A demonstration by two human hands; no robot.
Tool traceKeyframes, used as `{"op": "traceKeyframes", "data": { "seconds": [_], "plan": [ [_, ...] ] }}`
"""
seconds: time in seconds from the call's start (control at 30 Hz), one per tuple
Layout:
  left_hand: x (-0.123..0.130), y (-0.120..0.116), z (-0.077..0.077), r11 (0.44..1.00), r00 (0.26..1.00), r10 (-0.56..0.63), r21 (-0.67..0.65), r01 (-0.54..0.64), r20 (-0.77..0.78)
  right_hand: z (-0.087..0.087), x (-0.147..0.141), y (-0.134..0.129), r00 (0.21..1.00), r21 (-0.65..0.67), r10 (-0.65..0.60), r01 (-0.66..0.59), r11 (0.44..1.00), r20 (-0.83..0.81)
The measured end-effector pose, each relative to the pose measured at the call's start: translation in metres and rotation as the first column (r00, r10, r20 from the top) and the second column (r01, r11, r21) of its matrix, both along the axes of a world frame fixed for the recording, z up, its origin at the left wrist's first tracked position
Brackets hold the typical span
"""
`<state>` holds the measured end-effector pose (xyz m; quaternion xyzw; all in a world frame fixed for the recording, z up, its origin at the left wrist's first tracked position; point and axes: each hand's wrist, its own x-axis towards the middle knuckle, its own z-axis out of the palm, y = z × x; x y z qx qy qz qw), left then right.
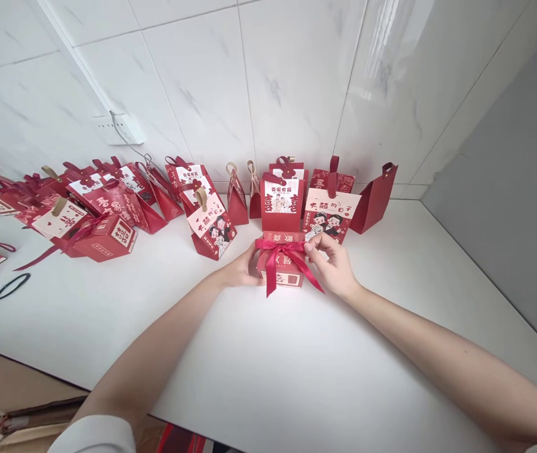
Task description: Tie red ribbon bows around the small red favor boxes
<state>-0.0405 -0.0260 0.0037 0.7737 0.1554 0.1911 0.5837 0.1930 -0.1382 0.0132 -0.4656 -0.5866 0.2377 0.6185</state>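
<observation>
A small red gift box (291, 263) with light lettering stands on the white table in front of me. Across its top runs a crimson satin ribbon (272, 270), tied in a bow with two tails hanging down the front. My left hand (240, 269) is closed round the box's left side, its fingertips partly hidden behind it. At the right end of the bow, my right hand (333, 265) pinches the ribbon loop between thumb and fingers. Just behind stand a red box with a white printed panel (281, 200) and a box with a cartoon couple (329, 217).
Red gift boxes (107, 242) crowd the left of the white table (268, 377), and more line the tiled wall. A tall red box (376, 198) stands at right. A black ring (12, 286) lies at left. Cardboard (17, 384) shows below the table edge.
</observation>
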Motion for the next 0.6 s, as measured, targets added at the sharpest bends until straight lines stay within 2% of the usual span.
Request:
{"op": "traceKeyframes", "data": {
  "seconds": [0.07, 0.1, 0.13, 0.2, 0.3, 0.43, 0.5, 0.6],
  "plan": [
    [-0.005, 0.001, 0.005, 0.993, 0.993, -0.055, -0.111, 0.043, -0.100, 0.001, -0.004, -0.002, 1.000, -0.003, 0.006, -0.006, 1.000, -0.006],
    [-0.007, 0.001, 0.007, 0.983, 0.992, -0.041, -0.184, 0.019, -0.120, 0.001, -0.005, -0.002, 1.000, -0.006, 0.022, -0.022, 1.000, -0.015],
    [-0.008, 0.002, 0.008, 0.967, 0.992, 0.008, -0.251, -0.039, -0.123, 0.001, -0.005, -0.003, 0.999, -0.010, 0.040, -0.040, 0.999, -0.025],
    [-0.008, 0.003, 0.010, 0.916, 0.978, 0.180, -0.344, -0.207, -0.110, 0.001, -0.005, -0.002, 0.996, -0.016, 0.074, -0.075, 0.997, -0.040],
    [-0.006, 0.004, 0.015, 0.847, 0.927, 0.372, -0.390, -0.361, -0.049, 0.003, -0.005, -0.001, 0.996, -0.005, 0.081, -0.082, 0.997, -0.047],
    [0.001, -0.007, 0.030, 0.825, 0.877, 0.480, -0.351, -0.443, 0.021, 0.009, -0.004, 0.000, 0.999, 0.041, 0.032, -0.032, 0.999, 0.002],
    [0.008, -0.017, 0.038, 0.793, 0.811, 0.584, -0.240, -0.560, 0.039, 0.013, -0.003, -0.001, 0.997, 0.047, 0.056, -0.058, 0.997, 0.044],
    [0.021, -0.033, 0.047, 0.707, 0.701, 0.706, -0.058, -0.704, 0.099, 0.018, -0.001, 0.000, 0.982, -0.023, 0.173, -0.172, 0.985, 0.079]
  ]
}}
